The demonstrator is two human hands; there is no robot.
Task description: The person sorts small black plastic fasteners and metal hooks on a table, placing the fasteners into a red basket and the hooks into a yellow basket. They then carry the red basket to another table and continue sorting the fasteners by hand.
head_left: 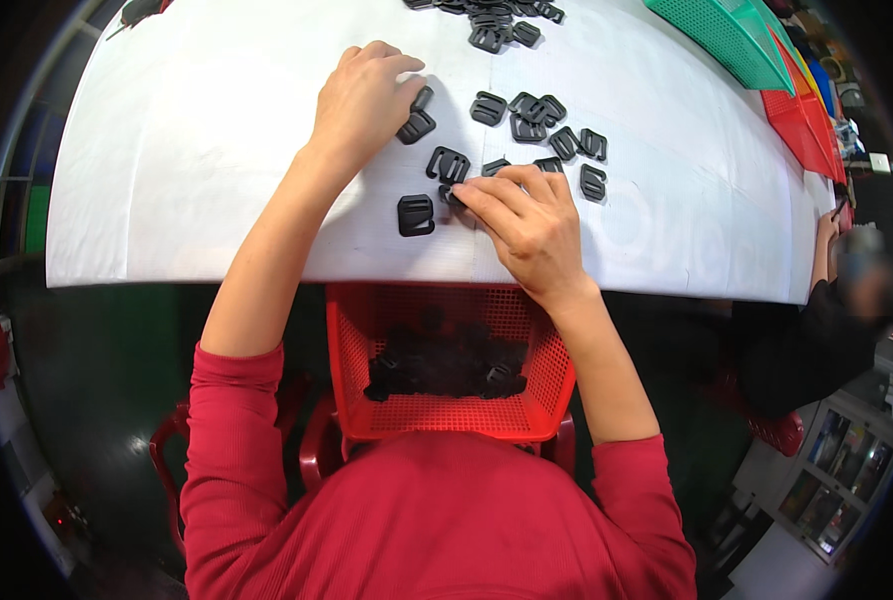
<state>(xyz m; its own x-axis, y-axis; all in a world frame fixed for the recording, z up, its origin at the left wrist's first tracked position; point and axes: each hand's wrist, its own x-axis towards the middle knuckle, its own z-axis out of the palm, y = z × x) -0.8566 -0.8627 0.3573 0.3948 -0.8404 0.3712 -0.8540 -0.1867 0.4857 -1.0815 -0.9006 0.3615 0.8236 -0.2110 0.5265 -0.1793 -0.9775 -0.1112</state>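
Small black plastic strap buckles lie scattered over the white tabletop (216, 150). My left hand (361, 100) rests at the upper left of the group, fingers loosely bent and apart; the thumb is close beside a black buckle (417, 126), and nothing shows in its grasp. Nearer the front edge, my right hand (531, 225) has its thumb and fingertips pinched on a small black buckle (447, 195), mostly hidden by the fingers. Just left of that lies a single flat buckle (415, 215). Another buckle (448, 165) sits above the right fingertips.
A red mesh basket (446, 412) holding black pieces stands below the table's front edge, before my body. More buckles are piled (486, 25) at the far side. Green (721, 38) and red (804, 122) baskets are at the right edge, where another person's arm (822, 250) shows.
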